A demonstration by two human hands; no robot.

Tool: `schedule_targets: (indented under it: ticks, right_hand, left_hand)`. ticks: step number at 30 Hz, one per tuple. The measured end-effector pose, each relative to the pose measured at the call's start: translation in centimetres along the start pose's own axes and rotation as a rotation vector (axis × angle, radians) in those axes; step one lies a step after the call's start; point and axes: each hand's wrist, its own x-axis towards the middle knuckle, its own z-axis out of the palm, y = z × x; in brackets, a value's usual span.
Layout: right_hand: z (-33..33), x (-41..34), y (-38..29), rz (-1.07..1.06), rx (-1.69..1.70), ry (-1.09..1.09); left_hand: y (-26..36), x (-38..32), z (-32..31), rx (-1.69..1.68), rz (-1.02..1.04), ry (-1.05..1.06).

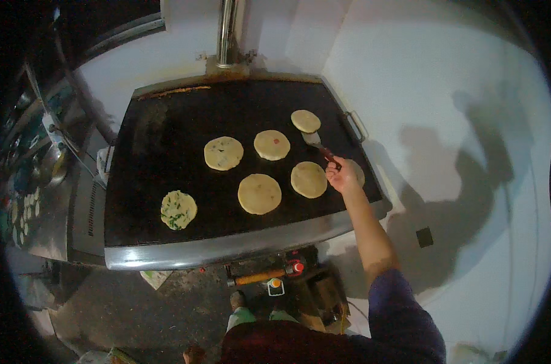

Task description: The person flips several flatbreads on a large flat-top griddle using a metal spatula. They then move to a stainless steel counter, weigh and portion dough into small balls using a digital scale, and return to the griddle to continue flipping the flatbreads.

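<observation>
My right hand (341, 175) grips the dark red handle of a metal spatula (312, 139) over the right side of a black griddle (166, 132). The spatula's blade meets the near edge of a round flatbread (305, 121); how far it reaches beneath is hidden. Behind my hand another flatbread (359, 174) is partly covered, and one more (308, 179) lies just left of it. Several others lie on the griddle, including one with green flecks (178, 209) at the front left. What looks like my left hand (194, 354) shows dimly at the bottom edge; its fingers are unclear.
A metal front rim (202, 252) edges the griddle, with a side handle (355, 126) by the white wall (430, 82). A flue pipe (227, 36) rises behind. Below are a hammer (259, 276) and bottles. Cables and a power strip (52, 129) hang left, near a metal counter (50, 227) bearing small pale pieces.
</observation>
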Motion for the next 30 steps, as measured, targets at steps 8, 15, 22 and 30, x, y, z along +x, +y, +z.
schedule_targets:
  ticks: [8,15,22,30]
  right_hand:
    - [-0.7,-1.6,-1.1,-0.746,-1.792,0.541]
    - [-3.5,-8.4,-2.3,-0.678,-1.034,0.293]
    - [-4.2,-12.4,-4.4,-0.001,-0.295,0.165]
    - [-2.8,1.2,-4.3,0.025,-0.123,0.124]
  left_hand:
    - [1.1,0.1,0.4,-0.15,-0.026,-0.003]
    - [0.7,3.1,-2.0,-0.252,0.041,-0.001]
    - [5.3,4.4,-7.4,-1.545,-0.113,-0.079]
    - [25.7,-1.3,-13.2,-1.435,0.453,-0.128]
